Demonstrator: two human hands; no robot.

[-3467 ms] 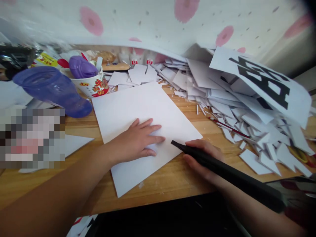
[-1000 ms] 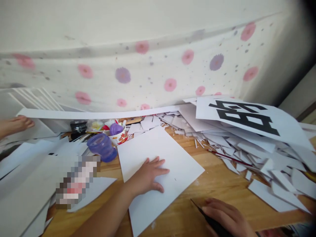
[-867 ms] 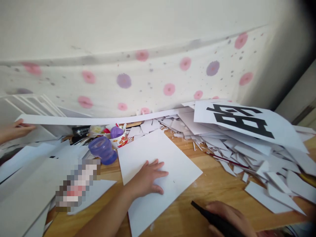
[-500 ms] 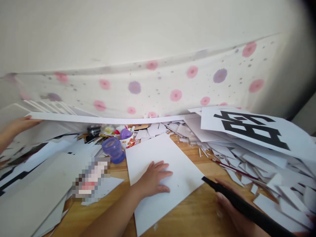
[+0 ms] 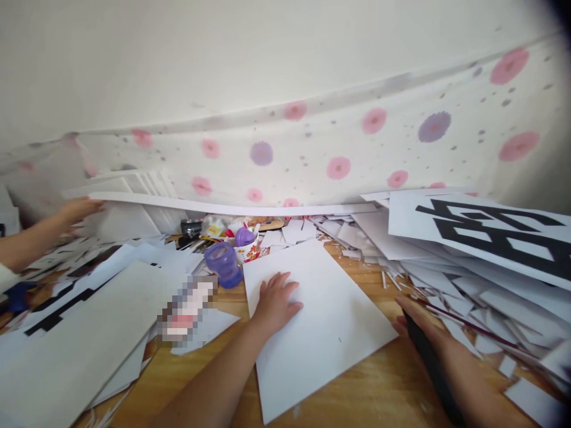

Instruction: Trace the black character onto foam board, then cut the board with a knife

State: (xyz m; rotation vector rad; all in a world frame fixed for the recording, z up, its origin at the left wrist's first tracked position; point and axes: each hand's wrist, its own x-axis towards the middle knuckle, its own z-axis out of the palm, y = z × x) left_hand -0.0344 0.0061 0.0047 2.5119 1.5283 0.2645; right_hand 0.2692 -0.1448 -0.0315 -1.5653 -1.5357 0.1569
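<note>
My left hand (image 5: 275, 300) lies flat, fingers spread, on a blank white sheet (image 5: 330, 333) that sits on the wooden table (image 5: 375, 392). My right hand (image 5: 423, 330) rests on the table just right of the sheet's corner, closed around a long black tool (image 5: 430, 371) that runs back along my forearm. At the far left another person's hand (image 5: 78, 209) touches the end of a long white board (image 5: 232, 206) lying along the back of the table.
A heap of white paper offcuts (image 5: 446, 279) and a sheet with a large black character (image 5: 495, 235) fill the right side. A purple bottle (image 5: 223, 264) and a printed cup (image 5: 250, 249) stand behind the sheet. Large white sheets (image 5: 80, 333) cover the left. A flowered cloth (image 5: 339, 148) hangs behind.
The view has tilted up and swung left. My right hand with the black tool drew away from the sheet toward the right. My left hand stayed flat on the sheet.
</note>
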